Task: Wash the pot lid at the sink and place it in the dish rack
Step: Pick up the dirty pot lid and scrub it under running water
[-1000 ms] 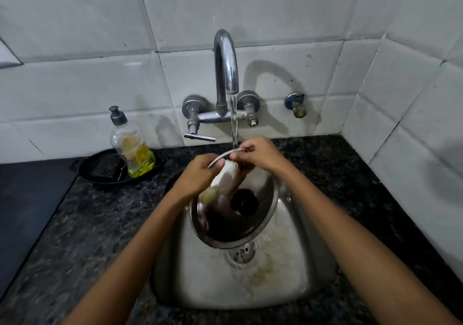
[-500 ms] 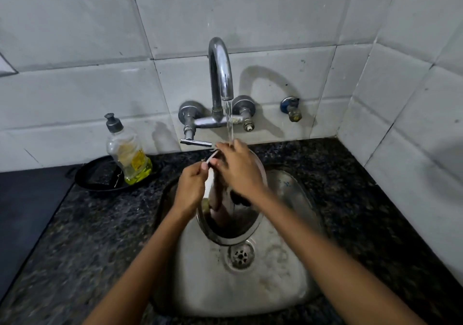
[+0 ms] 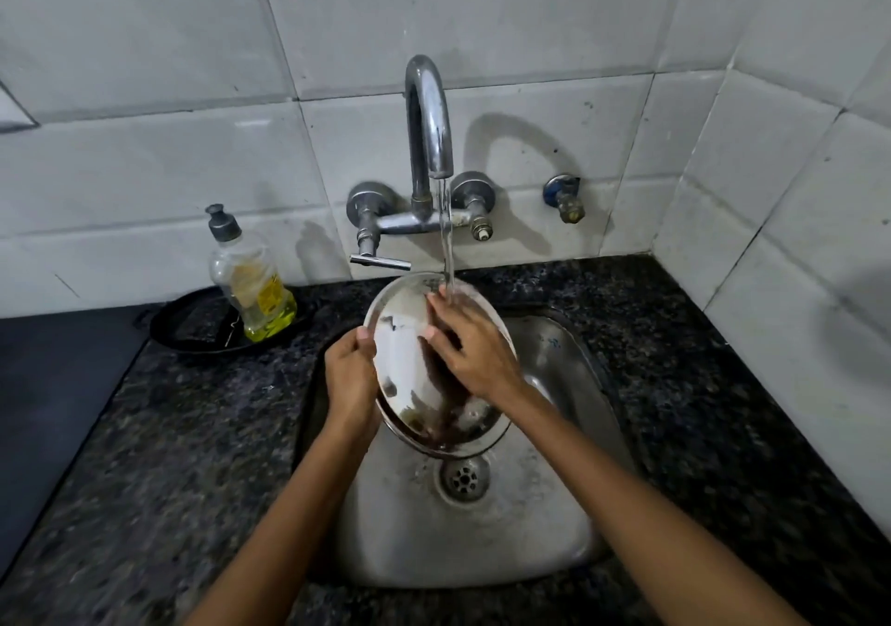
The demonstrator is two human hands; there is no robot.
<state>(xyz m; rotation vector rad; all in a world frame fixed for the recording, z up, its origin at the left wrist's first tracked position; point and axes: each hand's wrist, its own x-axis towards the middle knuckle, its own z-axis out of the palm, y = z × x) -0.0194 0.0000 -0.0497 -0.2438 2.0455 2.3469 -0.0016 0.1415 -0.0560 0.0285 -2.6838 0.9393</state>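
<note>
Head view: single frame, looking down over the sink.
Pot lid (image 3: 407, 360): shiny steel, round, held tilted above the sink basin, upper edge toward the tap, lower edge just above the drain; its mirror face turned toward the camera and showing reflections.
Left hand (image 3: 349, 377): grip closed on the lid's left rim, thumb over the front edge, fingers behind and hidden.
Right hand (image 3: 470, 353): lies flat on the lid's face, fingers spread and extended, palm against the metal; grip not closed around anything, only pressing on the surface of the lid.
Water stream (image 3: 446, 235): runs from the tap spout and lands at the fingertips of the right hand, near the lid's upper edge.
Tap (image 3: 426, 133): chrome gooseneck, wall-mounted on white tiles, lever handle at lower left of its body.
Sink (image 3: 559, 505): steel basin, wet and stained, set into the surface.
Drain (image 3: 464, 478): round strainer, just below the lid's lower edge.
Surface (image 3: 168, 456): dark speckled stone around the sink.
Soap bottle (image 3: 250, 283): clear, yellow liquid low in it, dark cap; stands left of the tap, on a shallow black tray (image 3: 181, 324).
Wall valve (image 3: 564, 196): small, blue-topped, right of the tap.
Dish rack: not in frame.
</note>
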